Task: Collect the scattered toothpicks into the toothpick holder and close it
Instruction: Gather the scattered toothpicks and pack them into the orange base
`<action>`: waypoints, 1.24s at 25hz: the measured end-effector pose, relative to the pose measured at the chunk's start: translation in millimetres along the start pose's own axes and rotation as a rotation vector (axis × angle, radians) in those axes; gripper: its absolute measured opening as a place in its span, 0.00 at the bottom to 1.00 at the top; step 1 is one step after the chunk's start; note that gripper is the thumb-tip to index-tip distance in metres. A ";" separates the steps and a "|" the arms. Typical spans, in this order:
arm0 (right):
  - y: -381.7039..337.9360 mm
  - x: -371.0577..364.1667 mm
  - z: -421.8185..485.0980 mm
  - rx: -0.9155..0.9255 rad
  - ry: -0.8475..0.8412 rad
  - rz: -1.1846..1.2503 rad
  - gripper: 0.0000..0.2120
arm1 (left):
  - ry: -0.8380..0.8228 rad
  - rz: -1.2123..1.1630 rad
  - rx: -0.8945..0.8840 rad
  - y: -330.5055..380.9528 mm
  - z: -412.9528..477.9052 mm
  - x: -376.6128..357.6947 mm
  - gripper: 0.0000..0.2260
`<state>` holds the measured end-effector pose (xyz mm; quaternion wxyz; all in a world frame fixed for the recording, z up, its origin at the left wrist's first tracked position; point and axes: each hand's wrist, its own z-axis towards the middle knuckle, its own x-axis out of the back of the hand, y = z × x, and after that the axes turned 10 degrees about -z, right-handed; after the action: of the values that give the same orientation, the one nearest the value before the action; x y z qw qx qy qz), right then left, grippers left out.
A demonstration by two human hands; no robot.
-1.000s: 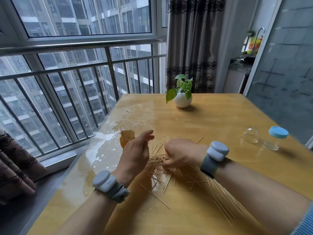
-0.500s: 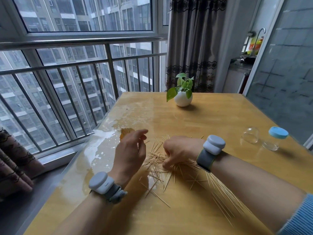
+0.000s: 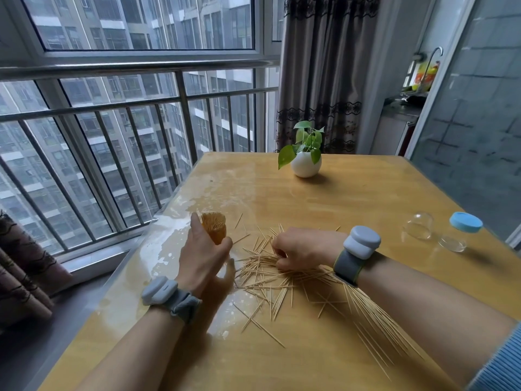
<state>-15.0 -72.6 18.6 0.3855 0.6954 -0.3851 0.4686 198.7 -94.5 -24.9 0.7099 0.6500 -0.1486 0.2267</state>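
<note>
Toothpicks [image 3: 262, 277] of thin wood litter the yellow wooden desk [image 3: 366, 193] as the left hand [image 3: 203, 258] clasps an upright bundle [image 3: 214, 228], the right hand [image 3: 304, 246] pinches more in its grip, and the blue-capped clear holder [image 3: 465, 223] sits well apart.

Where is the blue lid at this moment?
In the head view, the blue lid is at the right edge of the table, just right of the clear dome.

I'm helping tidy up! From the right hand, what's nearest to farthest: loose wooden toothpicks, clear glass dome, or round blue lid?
1. Loose wooden toothpicks, touching the right hand.
2. Clear glass dome, to its right.
3. Round blue lid, farthest right.
</note>
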 end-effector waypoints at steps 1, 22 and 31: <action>0.1 0.1 -0.8 0.009 -0.002 -0.010 0.13 | 0.025 -0.016 0.006 0.6 1.5 -0.6 0.42; 85.8 -48.0 -60.1 -0.145 0.395 0.828 0.12 | -0.227 -0.181 -0.292 66.5 -26.8 -94.2 0.30; 56.6 -38.6 -51.3 -0.295 0.978 1.173 0.15 | -0.308 -0.057 -0.455 64.0 -45.8 -110.2 0.28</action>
<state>-94.2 -42.9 5.5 0.2894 0.0337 -0.5346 0.7933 67.9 -60.0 -31.0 0.8128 0.5046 -0.2836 0.0662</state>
